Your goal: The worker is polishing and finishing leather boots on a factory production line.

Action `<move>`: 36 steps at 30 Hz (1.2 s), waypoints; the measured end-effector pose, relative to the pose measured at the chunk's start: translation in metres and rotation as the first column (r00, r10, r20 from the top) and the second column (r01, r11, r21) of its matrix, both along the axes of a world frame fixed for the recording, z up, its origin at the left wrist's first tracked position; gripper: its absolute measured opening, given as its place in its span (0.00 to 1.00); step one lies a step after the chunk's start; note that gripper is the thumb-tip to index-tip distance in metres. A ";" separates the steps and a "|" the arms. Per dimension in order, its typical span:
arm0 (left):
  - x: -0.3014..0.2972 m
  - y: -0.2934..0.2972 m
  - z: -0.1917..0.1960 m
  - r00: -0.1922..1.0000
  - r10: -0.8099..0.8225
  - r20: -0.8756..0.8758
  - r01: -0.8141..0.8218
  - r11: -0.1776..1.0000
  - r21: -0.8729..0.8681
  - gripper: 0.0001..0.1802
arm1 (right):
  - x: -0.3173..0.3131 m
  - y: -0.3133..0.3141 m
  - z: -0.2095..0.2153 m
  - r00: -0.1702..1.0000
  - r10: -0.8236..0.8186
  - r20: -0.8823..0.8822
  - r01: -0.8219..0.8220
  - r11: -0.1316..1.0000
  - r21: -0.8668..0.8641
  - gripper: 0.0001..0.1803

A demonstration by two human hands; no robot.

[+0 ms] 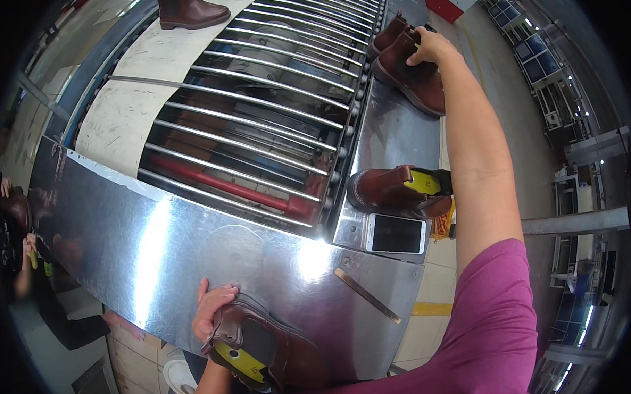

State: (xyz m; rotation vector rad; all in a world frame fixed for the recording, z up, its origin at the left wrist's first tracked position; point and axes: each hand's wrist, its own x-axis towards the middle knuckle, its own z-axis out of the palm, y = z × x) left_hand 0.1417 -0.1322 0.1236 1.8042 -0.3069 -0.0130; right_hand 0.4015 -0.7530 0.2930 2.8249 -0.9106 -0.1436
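Observation:
In front of me, at the near edge of the metal table, a brown ankle boot (293,347) with dark elastic sides and a yellow insole lies tilted. My left hand (212,310) is closed round its upper near the opening. Stretched far out to the right, my right hand (433,48) grips the top of a second brown boot (400,67), which stands on the metal ledge beside the rollers. Just behind that one is another brown boot (389,33). Between my hands, a further boot (381,188) with a yellow insole sits on the ledge.
A white phone (397,234) lies by the ledge boot; a thin flat strip (367,296) rests on the metal table (108,225). Beyond are a roller conveyor (257,116) and a pale belt (118,120) carrying a boot (191,12). At far left, other people's hands hold a boot (15,207).

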 end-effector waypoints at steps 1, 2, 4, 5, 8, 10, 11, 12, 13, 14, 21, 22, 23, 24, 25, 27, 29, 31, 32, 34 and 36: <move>0.001 0.000 0.001 1.000 -0.010 0.007 0.009 0.998 0.060 0.38 | 0.002 0.003 0.003 1.000 -0.002 0.014 0.003 1.000 -0.015 0.53; 0.001 0.000 0.001 1.000 -0.021 0.006 0.020 0.992 0.126 0.37 | 0.002 0.005 0.004 1.000 -0.012 -0.013 0.011 1.000 -0.009 0.52; 0.002 0.001 0.002 1.000 -0.021 0.001 0.021 0.992 0.122 0.38 | 0.001 0.011 0.005 0.999 -0.019 -0.046 0.018 1.000 -0.022 0.48; 0.002 0.001 0.002 1.000 -0.021 -0.012 0.023 0.991 0.132 0.39 | -0.001 0.013 0.004 0.998 -0.015 -0.056 0.014 1.000 -0.019 0.48; 0.003 0.001 -0.001 0.999 -0.034 0.002 0.034 0.999 0.022 0.44 | -0.011 0.021 0.004 0.999 -0.037 0.015 0.038 0.998 -0.052 0.46; 0.004 0.001 -0.001 0.999 -0.039 0.008 0.038 0.999 0.020 0.44 | -0.022 0.028 0.007 1.000 -0.008 0.002 0.008 0.998 -0.056 0.46; 0.004 0.001 -0.001 0.999 -0.036 0.005 0.036 0.999 0.019 0.44 | -0.027 0.032 0.009 1.000 0.020 0.001 -0.020 0.998 -0.058 0.46; 0.004 0.001 -0.001 0.999 -0.041 0.007 0.041 0.999 0.001 0.43 | -0.036 0.037 0.010 1.000 0.020 -0.007 -0.021 0.998 -0.064 0.46; 0.004 0.001 0.000 0.999 -0.043 0.011 0.044 0.999 -0.019 0.42 | -0.045 0.043 0.012 0.998 0.065 -0.003 -0.065 0.996 -0.060 0.45; 0.005 0.001 0.001 0.997 -0.065 0.029 0.066 0.997 -0.041 0.40 | -0.054 0.049 0.013 0.994 0.110 0.001 -0.110 0.992 -0.055 0.45; 0.004 0.001 0.002 0.992 -0.070 0.101 0.084 0.986 -0.146 0.33 | -0.143 0.098 0.027 0.971 0.227 -0.079 -0.221 0.972 0.082 0.43; 0.004 0.001 0.001 0.990 -0.068 0.128 0.085 0.987 -0.135 0.31 | -0.155 0.105 0.029 0.964 0.246 -0.105 -0.236 0.967 0.096 0.42; 0.004 0.001 0.000 0.989 -0.074 0.125 0.092 0.986 -0.142 0.31 | -0.167 0.111 0.032 0.966 0.231 -0.113 -0.223 0.971 0.082 0.42; 0.005 0.000 -0.002 0.989 -0.071 0.126 0.089 0.986 -0.141 0.30 | -0.178 0.118 0.034 0.955 0.271 -0.118 -0.264 0.962 0.073 0.43; 0.004 0.000 -0.003 0.990 -0.060 0.130 0.078 0.987 -0.140 0.29 | -0.186 0.124 0.035 0.940 0.319 -0.116 -0.314 0.947 0.060 0.43; 0.005 -0.002 -0.005 0.981 -0.066 0.183 0.092 0.986 -0.139 0.30 | -0.193 0.137 0.033 0.942 0.316 -0.112 -0.312 0.948 0.058 0.43; 0.005 -0.004 -0.007 0.987 -0.046 0.153 0.074 0.980 -0.186 0.32 | -0.192 0.143 0.030 0.959 0.268 -0.095 -0.264 0.963 0.051 0.40; 0.005 -0.004 -0.009 0.980 -0.032 0.197 0.059 0.990 -0.130 0.34 | -0.192 0.143 0.031 0.961 0.258 -0.101 -0.257 0.966 0.024 0.43; 0.004 -0.004 -0.010 0.985 -0.035 0.171 0.063 0.986 -0.157 0.34 | -0.192 0.141 0.031 0.955 0.285 -0.082 -0.282 0.959 0.040 0.45; 0.003 -0.003 -0.014 0.987 -0.039 0.157 0.069 0.979 -0.192 0.34 | -0.200 0.135 0.034 0.952 0.293 -0.083 -0.291 0.956 0.037 0.46; 0.003 -0.003 -0.017 0.991 -0.051 0.120 0.076 0.975 -0.209 0.34 | -0.214 0.135 0.040 0.962 0.269 -0.049 -0.269 0.963 -0.005 0.43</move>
